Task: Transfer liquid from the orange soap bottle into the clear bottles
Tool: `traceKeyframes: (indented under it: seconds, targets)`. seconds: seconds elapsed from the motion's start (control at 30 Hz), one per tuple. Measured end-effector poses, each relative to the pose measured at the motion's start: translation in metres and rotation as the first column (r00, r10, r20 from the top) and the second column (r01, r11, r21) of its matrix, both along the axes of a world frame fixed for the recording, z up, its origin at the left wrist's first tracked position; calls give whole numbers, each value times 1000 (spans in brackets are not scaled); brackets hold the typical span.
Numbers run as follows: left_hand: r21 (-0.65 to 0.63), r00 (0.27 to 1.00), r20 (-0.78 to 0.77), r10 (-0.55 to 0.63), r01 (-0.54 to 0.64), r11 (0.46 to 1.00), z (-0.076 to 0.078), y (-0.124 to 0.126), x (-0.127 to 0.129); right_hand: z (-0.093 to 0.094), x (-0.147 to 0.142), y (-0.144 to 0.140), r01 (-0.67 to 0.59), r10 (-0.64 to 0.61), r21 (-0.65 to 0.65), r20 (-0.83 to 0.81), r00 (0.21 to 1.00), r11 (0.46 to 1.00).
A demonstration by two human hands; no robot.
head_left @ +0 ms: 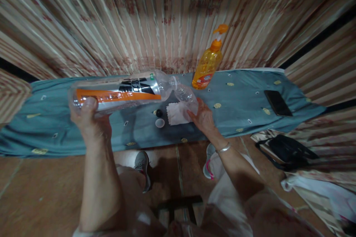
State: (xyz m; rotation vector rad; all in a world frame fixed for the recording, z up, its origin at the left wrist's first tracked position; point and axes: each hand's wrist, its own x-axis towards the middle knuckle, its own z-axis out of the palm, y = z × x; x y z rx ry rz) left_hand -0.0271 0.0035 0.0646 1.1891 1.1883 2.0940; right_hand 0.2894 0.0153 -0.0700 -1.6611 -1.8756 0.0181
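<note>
My left hand (90, 116) grips the base end of a large clear plastic bottle (119, 90) with an orange and black label. The bottle lies nearly level above the cloth, its neck pointing right. At its mouth is a smaller clear plastic bottle (185, 94), tilted down to the right, with my right hand (203, 116) closed round its lower end. Whether the two mouths touch or overlap I cannot tell. Below them on the cloth lie a white cloth or tissue (178, 114), a small black cap (158, 113) and a round translucent lid (160, 123).
An orange pump bottle (208, 63) stands at the back of the long table covered in blue-green cloth (236, 100). A dark phone (278, 103) lies at the right end. Pleated curtains (152, 18) hang behind, and a black bag (289, 152) sits at the lower right.
</note>
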Motion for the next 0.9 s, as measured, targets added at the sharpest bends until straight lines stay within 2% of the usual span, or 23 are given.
traceKeyframes:
  seconds: [0.1, 0.3, 0.53, 0.73, 0.9]
  targets:
    - [42, 995, 101, 0, -4, 999, 0, 1, 1, 0, 0, 0, -6, 6, 6, -10, 1000, 1000]
    - [10, 996, 82, 22, -22, 1000, 0, -1, 1, 0, 0, -1, -14, 14, 1, 5, 1000, 1000]
    - [67, 994, 104, -17, 10, 998, -1, 2, -1, 0, -1, 0, 10, -10, -2, 25, 1000, 1000]
    - [70, 992, 127, 0, -8, 997, -3, 4, -3, 0, -1, -1, -1, 1, 6, 3, 1000, 1000]
    - [99, 991, 126, -50, 38, 994, -1, 1, -2, -2, -1, 0, 13, -13, 16, 1, 1000, 1000]
